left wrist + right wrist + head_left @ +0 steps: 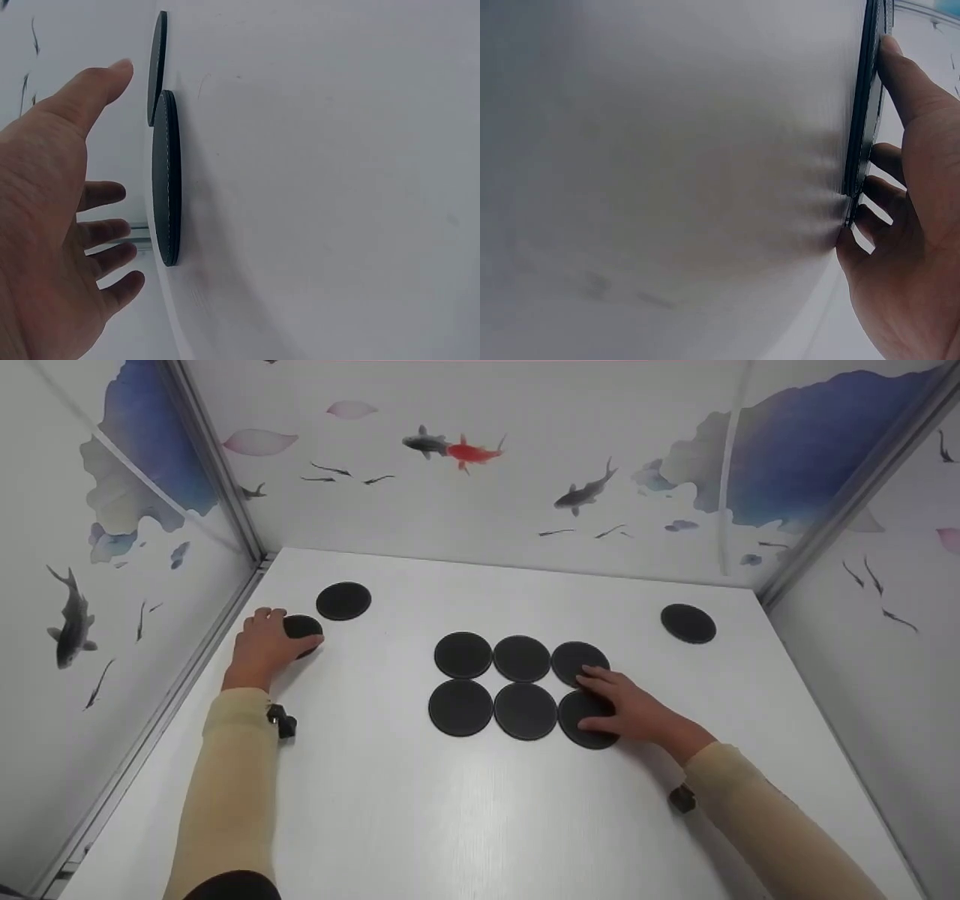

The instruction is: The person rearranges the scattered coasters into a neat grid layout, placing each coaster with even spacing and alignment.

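My left hand (261, 651) hovers over a round black coaster (304, 628) at the table's left, thumb and fingers spread around it. In the left wrist view, a gap separates the palm from that coaster (165, 180), whose stitched edge looks layered. Six coasters form two touching rows mid-table. Over the right end of these rows, my right hand (634, 709) rests its fingers on the far coaster (576, 658) and its thumb on the near coaster (574, 710). The right wrist view has the thumb touching a coaster's edge (865, 97), with the other fingers loosely bent beside it.
One coaster (343, 601) lies beyond my left hand, and another coaster (688, 623) lies alone at the far right. Walls with painted fish (472, 453) border the white table (390, 810) at the back and both sides. A dark rounded shape (232, 885) shows at the bottom left.
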Demonstrator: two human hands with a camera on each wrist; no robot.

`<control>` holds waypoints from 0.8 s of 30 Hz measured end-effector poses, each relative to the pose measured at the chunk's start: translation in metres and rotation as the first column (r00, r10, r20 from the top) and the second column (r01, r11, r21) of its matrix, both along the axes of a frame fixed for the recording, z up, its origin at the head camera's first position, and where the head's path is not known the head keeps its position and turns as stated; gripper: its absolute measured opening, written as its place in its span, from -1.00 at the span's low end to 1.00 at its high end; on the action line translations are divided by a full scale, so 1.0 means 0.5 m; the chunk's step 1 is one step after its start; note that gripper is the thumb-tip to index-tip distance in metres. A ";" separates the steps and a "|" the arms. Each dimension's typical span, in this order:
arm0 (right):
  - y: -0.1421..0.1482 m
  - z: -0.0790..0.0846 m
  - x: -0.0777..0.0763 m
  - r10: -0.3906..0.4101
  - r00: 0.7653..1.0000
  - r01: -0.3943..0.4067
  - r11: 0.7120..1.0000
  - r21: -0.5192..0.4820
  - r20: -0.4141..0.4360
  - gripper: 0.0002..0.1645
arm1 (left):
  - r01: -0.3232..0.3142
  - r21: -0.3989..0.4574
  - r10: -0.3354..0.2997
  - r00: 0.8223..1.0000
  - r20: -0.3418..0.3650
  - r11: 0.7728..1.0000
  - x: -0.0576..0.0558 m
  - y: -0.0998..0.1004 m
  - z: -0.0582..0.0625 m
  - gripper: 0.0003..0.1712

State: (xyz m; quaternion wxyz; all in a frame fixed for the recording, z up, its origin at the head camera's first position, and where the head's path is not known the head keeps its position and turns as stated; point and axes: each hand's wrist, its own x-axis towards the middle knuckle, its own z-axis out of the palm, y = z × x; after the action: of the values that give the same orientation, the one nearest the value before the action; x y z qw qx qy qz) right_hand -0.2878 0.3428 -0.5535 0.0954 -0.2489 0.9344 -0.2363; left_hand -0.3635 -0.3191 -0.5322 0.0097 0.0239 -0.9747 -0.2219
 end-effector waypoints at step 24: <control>-0.001 0.005 0.005 -0.016 1.000 0.016 1.000 0.002 0.002 0.08 | 0.017 0.013 -0.018 1.000 0.010 1.000 -0.005 -0.013 -0.033 0.15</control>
State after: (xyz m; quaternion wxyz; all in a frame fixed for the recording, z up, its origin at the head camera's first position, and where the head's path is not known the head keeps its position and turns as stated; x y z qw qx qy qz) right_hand -0.2855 0.3422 -0.5508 0.0945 -0.2413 0.9365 -0.2363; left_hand -0.3660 -0.3256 -0.5485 0.0026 0.0165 -0.9735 -0.2281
